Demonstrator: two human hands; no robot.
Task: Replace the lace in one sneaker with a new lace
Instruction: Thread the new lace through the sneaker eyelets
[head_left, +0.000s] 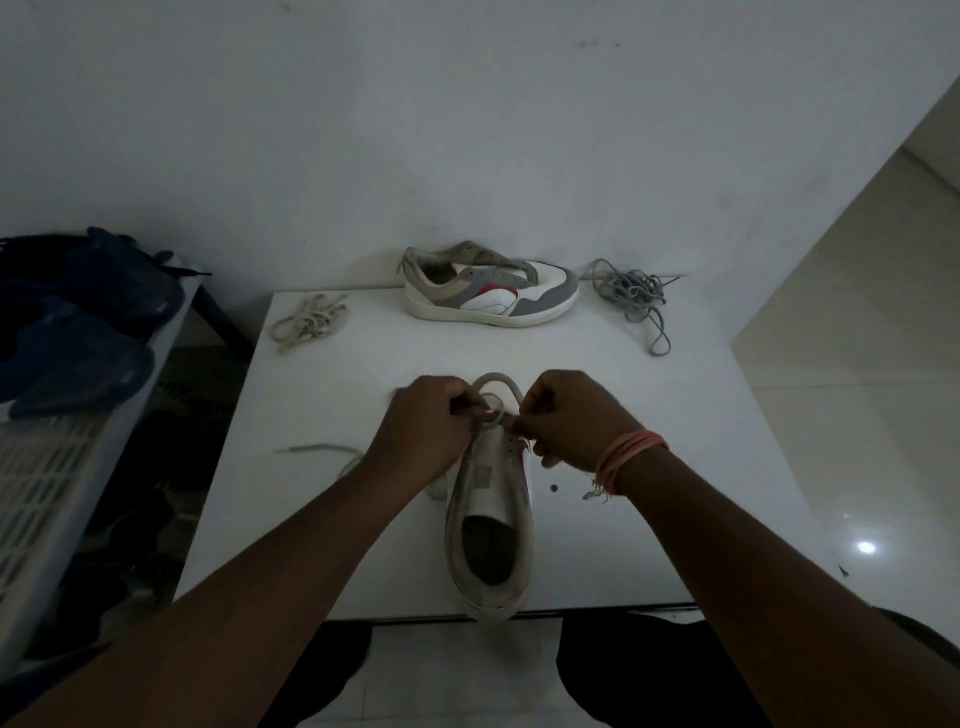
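On the counter, a sneaker sits at the near edge, toe pointing away. The left hand and right hand each pinch the lace at its front eyelets. A second sneaker lies behind, between two loose lace bundles.

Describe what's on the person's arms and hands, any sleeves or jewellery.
Both forearms are bare, with no sleeves in view. The right hand has a band of pink threads wound round its wrist, with frayed ends hanging down. The left hand wears nothing visible.
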